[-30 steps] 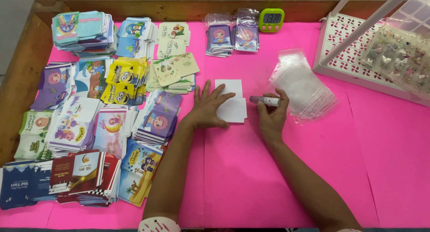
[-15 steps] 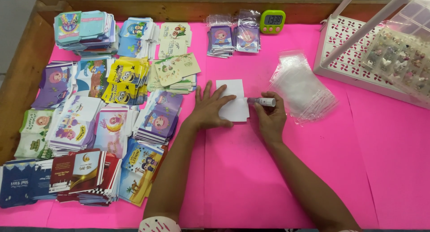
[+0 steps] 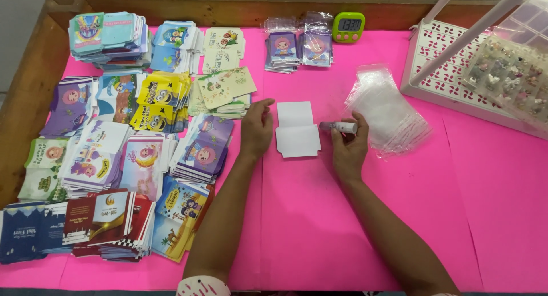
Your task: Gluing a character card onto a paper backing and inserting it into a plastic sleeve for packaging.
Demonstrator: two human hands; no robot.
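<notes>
White unfolded paper envelope (image 3: 297, 130) lies flat on pink table cover (image 3: 319, 227), between the hands | left hand (image 3: 256, 128) palm-down, fingers spread, just beside its left edge | right hand (image 3: 348, 147) clamped around small white glue stick (image 3: 339, 126), tip beside envelope's right edge

Bright, even light from overhead falls on the pink bench (image 3: 297, 227), shadows under the arms soft and short, faint glare on the clear bags (image 3: 388, 110), everything sharp.
</notes>
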